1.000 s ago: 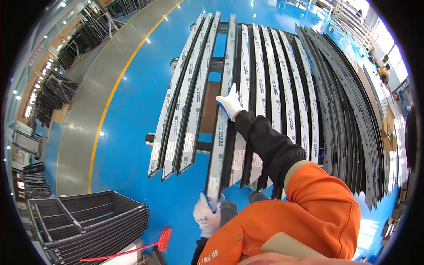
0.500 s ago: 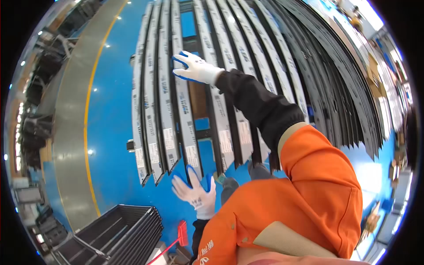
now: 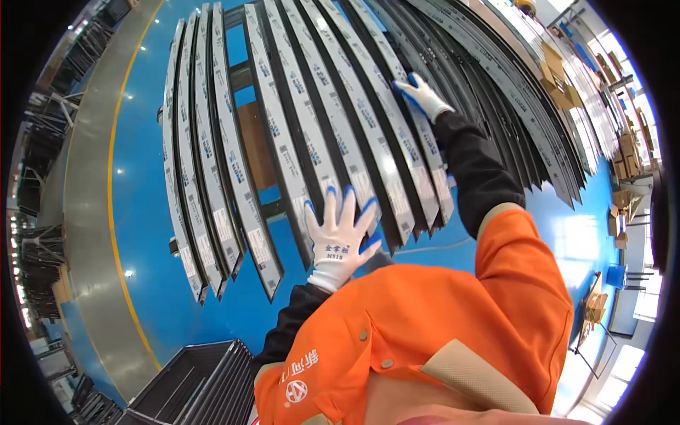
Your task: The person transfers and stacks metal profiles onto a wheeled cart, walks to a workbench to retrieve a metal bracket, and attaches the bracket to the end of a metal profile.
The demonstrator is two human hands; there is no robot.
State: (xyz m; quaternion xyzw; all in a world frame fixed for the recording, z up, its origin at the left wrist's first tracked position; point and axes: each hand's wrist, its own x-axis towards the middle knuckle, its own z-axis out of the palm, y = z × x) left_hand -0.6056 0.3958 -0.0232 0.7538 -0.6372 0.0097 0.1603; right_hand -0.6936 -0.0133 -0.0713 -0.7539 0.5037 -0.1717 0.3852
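Note:
Long metal profiles [image 3: 292,88] faced with printed white protective film lie side by side, with paper labels near their close ends. My left hand [image 3: 340,237], in a white glove with blue fingertips, is open with its fingers spread over the near ends of the middle profiles. Whether its palm presses on them I cannot tell. Farther off, my right hand [image 3: 425,100], gloved alike, rests at the rightmost film-faced profile [image 3: 419,131]. Its fingers are stretched out and apart, with the fingertips at the profile's edge.
Dark bare profiles [image 3: 489,99] are packed closely on the right. Under the film-faced profiles a rack crossbar [image 3: 273,207] shows through a gap. A dark stack of frames [image 3: 188,379] stands at lower left. Blue floor [image 3: 142,212] runs to a yellow line. Cardboard boxes [image 3: 559,85] lie far right.
My right hand has moved right, from a profile left of the gap to the rightmost film-faced one. My left hand has come up from below the ends to over the middle profiles. My view has shifted right.

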